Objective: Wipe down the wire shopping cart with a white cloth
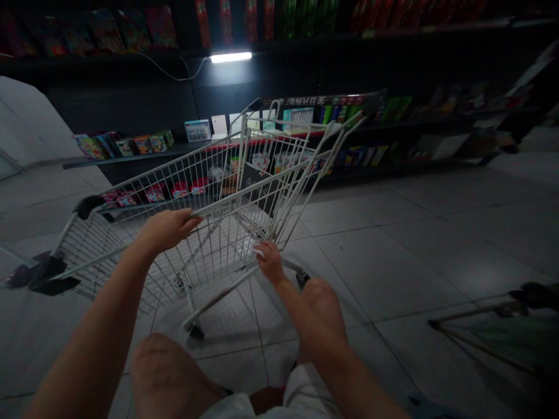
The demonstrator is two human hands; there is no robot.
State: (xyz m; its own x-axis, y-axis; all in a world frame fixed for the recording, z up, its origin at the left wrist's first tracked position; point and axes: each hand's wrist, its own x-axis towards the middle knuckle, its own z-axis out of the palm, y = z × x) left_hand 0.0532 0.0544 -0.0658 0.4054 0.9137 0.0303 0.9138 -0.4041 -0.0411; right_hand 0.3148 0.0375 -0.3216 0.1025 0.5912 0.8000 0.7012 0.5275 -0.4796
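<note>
A metal-wire shopping cart stands side-on in front of me, its handle end at the right. My left hand is closed over the top rail of its near side. Lower down, by the frame at the rear corner of the basket, my right hand pinches a small white cloth-like piece against or close to the wires. Most of that piece is hidden by the fingers. A dark panel sits inside the handle end. Below, a front caster rests on the tiles.
Behind the cart runs a dark shelf unit with boxed goods, red tubs and bottles. A lit tube lamp hangs there. At the right is a folding-frame item with green fabric. My bare knees are below the cart.
</note>
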